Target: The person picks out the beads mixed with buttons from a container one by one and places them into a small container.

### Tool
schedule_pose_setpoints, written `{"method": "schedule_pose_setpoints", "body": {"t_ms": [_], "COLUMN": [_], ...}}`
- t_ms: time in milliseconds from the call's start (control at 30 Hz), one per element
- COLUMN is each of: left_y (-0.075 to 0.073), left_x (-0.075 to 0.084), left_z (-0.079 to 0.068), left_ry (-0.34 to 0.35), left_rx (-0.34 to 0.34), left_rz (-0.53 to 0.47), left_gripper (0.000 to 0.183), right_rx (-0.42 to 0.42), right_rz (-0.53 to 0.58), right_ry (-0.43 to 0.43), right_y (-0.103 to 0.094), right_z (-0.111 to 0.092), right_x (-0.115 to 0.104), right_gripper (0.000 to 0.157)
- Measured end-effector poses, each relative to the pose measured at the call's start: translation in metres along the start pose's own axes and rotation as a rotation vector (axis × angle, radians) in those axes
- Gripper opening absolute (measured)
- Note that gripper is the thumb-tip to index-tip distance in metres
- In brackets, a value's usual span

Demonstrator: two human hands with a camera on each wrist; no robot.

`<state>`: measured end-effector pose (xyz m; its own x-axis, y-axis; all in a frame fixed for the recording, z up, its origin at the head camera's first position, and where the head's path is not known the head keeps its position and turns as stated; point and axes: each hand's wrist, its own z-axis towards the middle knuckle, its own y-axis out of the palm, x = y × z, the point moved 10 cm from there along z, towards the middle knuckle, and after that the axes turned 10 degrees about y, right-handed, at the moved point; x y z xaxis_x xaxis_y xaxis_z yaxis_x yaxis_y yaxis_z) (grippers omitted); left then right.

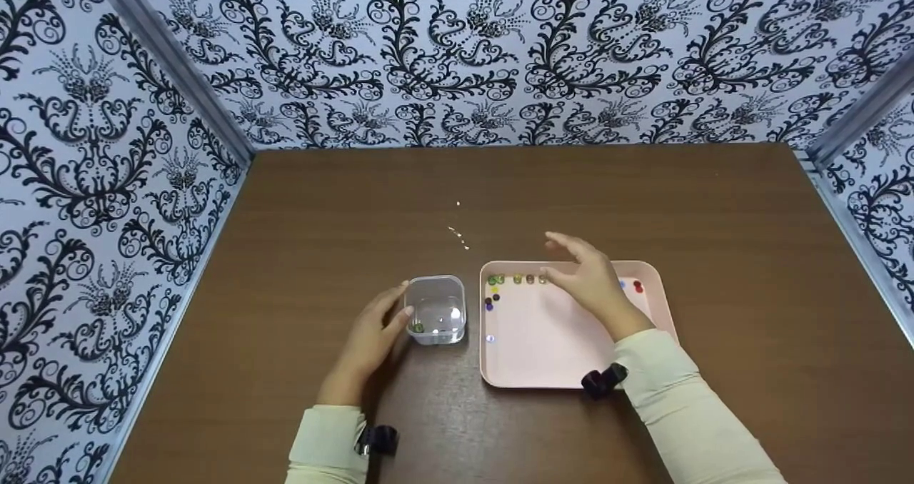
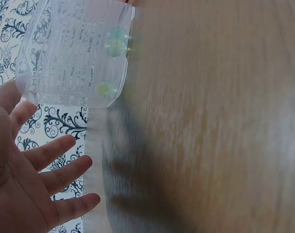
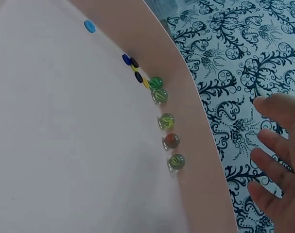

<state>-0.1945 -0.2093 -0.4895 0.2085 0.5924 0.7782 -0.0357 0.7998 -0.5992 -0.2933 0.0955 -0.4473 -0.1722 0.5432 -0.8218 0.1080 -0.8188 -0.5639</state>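
A clear square plastic container (image 1: pixel 437 311) stands on the table. My left hand (image 1: pixel 373 330) is at its left side, fingers fairly straight, thumb touching its wall. In the left wrist view, that hand (image 2: pixel 35 170) spreads its other fingers beside the container (image 2: pixel 74 53), where a few green-yellow marbles (image 2: pixel 104 89) show through the plastic. Over the far edge of a pink tray (image 1: pixel 550 348) hovers my right hand (image 1: pixel 591 280), fingers loosely extended and holding nothing. Along that edge lie several glass marbles (image 1: pixel 530 279). The right wrist view shows the marbles (image 3: pixel 167 121) apart from the hand (image 3: pixel 278 155).
Small flat coloured pieces lie inside the tray: dark ones (image 1: pixel 488 301) by its left wall, red ones (image 1: pixel 638 286) at the far right, a pale blue one (image 1: pixel 490 339) nearer me. Brown table (image 1: pixel 357 205) surrounds everything, with patterned walls (image 1: pixel 457 56) behind.
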Motion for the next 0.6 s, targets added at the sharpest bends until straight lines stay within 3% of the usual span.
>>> {"method": "schedule_pose_setpoints", "body": {"t_ms": [267,600], "left_y": [0.0,-0.001], "left_x": [0.0,0.001], "left_z": [0.0,-0.001], "left_ry": [-0.001,-0.007], "left_rx": [0.0,0.007], "left_rz": [0.003,-0.008], "left_gripper": [0.046,0.047], "right_rx": [-0.025,-0.024], "right_rz": [0.04,0.063], "right_ry": [0.073,0.078], "right_y": [0.0,0.001], "right_z": [0.002,0.001], "right_x": [0.012,0.018], "right_gripper": [0.049,0.041]}}
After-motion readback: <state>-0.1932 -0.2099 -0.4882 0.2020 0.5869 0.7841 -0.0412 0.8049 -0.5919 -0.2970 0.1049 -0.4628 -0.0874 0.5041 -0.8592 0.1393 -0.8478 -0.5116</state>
